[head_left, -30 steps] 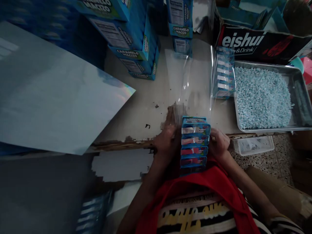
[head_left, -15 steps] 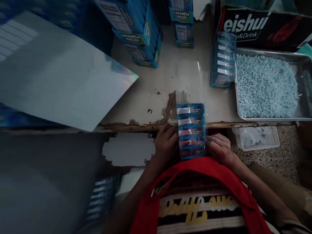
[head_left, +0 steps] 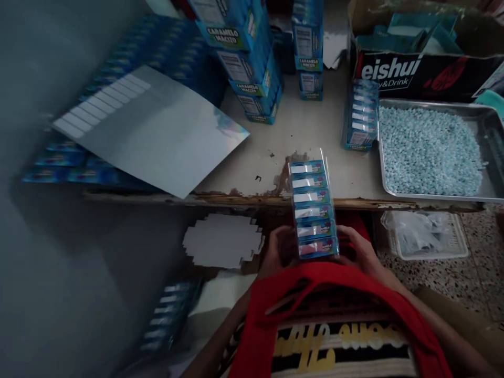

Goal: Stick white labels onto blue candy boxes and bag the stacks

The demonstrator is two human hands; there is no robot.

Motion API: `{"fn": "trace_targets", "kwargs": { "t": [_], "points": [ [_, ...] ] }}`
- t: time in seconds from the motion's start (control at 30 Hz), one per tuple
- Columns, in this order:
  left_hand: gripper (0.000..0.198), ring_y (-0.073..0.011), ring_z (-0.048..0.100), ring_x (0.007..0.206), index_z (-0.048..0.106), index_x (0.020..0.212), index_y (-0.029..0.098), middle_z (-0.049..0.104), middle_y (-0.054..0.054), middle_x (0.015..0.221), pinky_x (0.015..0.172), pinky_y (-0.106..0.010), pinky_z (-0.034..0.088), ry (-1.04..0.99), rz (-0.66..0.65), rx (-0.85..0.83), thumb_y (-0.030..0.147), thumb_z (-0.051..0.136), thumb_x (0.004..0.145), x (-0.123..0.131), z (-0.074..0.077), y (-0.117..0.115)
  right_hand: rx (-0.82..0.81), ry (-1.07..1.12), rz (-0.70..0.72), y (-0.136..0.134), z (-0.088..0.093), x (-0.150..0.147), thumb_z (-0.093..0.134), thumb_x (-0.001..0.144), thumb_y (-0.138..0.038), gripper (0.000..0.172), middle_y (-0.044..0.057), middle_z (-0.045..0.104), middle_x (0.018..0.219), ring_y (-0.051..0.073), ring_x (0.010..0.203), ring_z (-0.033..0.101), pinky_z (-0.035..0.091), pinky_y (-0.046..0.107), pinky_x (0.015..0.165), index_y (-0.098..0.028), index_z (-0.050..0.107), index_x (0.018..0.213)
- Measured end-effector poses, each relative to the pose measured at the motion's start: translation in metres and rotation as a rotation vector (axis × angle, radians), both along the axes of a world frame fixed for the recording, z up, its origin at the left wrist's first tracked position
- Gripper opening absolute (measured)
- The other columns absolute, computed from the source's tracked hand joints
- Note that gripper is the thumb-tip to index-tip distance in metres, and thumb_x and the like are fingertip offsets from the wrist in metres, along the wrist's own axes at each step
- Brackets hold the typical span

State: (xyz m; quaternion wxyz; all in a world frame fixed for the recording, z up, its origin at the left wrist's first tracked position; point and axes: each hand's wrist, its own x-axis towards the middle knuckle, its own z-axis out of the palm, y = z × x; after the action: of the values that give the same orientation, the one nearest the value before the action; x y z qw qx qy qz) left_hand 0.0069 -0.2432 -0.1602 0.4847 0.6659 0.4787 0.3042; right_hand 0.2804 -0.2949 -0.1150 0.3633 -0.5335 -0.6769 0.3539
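Currently, the left hand (head_left: 277,251) and right hand (head_left: 360,249) grasp a film-wrapped row of blue boxes (head_left: 314,212) between them, near the red apron (head_left: 334,271), its far end overlapping the table edge (head_left: 362,204). A loosened grip could drop it; uneven squeezing might skew the boxes.

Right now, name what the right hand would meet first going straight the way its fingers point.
The right hand would most likely meet the right side of the wrapped blue pack first; its fingers are close beside it, and whether they already touch is unclear.
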Motion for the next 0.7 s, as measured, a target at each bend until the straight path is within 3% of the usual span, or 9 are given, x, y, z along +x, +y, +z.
{"fn": "trace_targets", "kwargs": {
  "t": [0.1,0.23,0.4,0.5,0.6,0.63,0.7],
  "points": [
    [0.093,-0.0322,0.071,0.127,0.038,0.164,0.029,0.066,-0.014,0.150,0.102,-0.043,0.063,-0.083,0.093,-0.080,0.050,0.080,0.084,0.014,0.016,0.006,0.124,-0.112,-0.085,0.013,-0.012,-0.010,0.071,0.095,-0.024,0.081,0.011,0.066,0.152,0.027,0.130,0.072,0.062,0.040,0.106,-0.031,0.035,0.167],
    [0.063,-0.0324,0.071,0.129,0.056,0.156,0.025,0.075,-0.009,0.139,0.106,-0.042,0.060,0.113,0.121,-0.003,0.047,0.065,0.097,0.027,0.029,0.027,0.200,-0.317,-0.180,0.036,-0.021,-0.021,0.060,0.097,-0.015,0.078,0.007,0.073,0.144,0.024,0.122,0.077,0.063,0.032,0.102,-0.030,0.035,0.170],
    [0.049,-0.0319,0.076,0.120,0.065,0.148,0.022,0.079,-0.012,0.130,0.098,-0.039,0.062,0.163,0.115,0.212,0.039,0.056,0.103,0.035,0.025,0.041,0.314,-0.342,-0.263,0.049,-0.023,-0.027,0.057,0.100,-0.012,0.073,0.008,0.079,0.131,0.022,0.100,0.083,0.066,0.027,0.086,-0.027,0.038,0.169],
    [0.068,-0.0321,0.077,0.118,0.046,0.165,0.026,0.077,-0.013,0.134,0.094,-0.041,0.064,0.121,0.060,0.164,0.044,0.063,0.101,0.017,0.030,0.049,0.230,-0.250,-0.245,0.047,-0.014,-0.015,0.069,0.098,-0.021,0.081,0.011,0.075,0.140,0.027,0.111,0.081,0.067,0.035,0.093,-0.029,0.035,0.171],
    [0.123,-0.0377,0.072,0.128,0.010,0.176,0.030,0.060,-0.022,0.156,0.092,-0.047,0.066,-0.063,-0.033,0.106,0.059,0.085,0.082,-0.004,0.041,0.070,0.086,-0.004,-0.242,0.059,-0.003,0.002,0.075,0.096,-0.050,0.102,0.018,0.057,0.160,0.032,0.140,0.065,0.061,0.048,0.108,-0.028,0.013,0.175],
    [0.128,-0.0392,0.068,0.135,0.005,0.176,0.031,0.050,-0.024,0.164,0.095,-0.048,0.066,-0.132,-0.040,0.126,0.065,0.084,0.081,-0.004,0.044,0.079,0.070,0.075,-0.235,0.069,-0.001,0.004,0.064,0.102,-0.058,0.098,0.020,0.049,0.167,0.031,0.149,0.057,0.058,0.050,0.112,-0.028,0.007,0.175],
    [0.106,-0.0376,0.057,0.148,0.005,0.176,0.033,0.036,-0.022,0.174,0.104,-0.050,0.063,-0.202,-0.030,0.196,0.072,0.062,0.095,0.008,0.046,0.096,0.092,0.136,-0.185,0.094,0.001,0.000,0.034,0.112,-0.061,0.077,0.019,0.034,0.176,0.026,0.159,0.044,0.054,0.049,0.117,-0.028,0.004,0.175]
  ]
}}
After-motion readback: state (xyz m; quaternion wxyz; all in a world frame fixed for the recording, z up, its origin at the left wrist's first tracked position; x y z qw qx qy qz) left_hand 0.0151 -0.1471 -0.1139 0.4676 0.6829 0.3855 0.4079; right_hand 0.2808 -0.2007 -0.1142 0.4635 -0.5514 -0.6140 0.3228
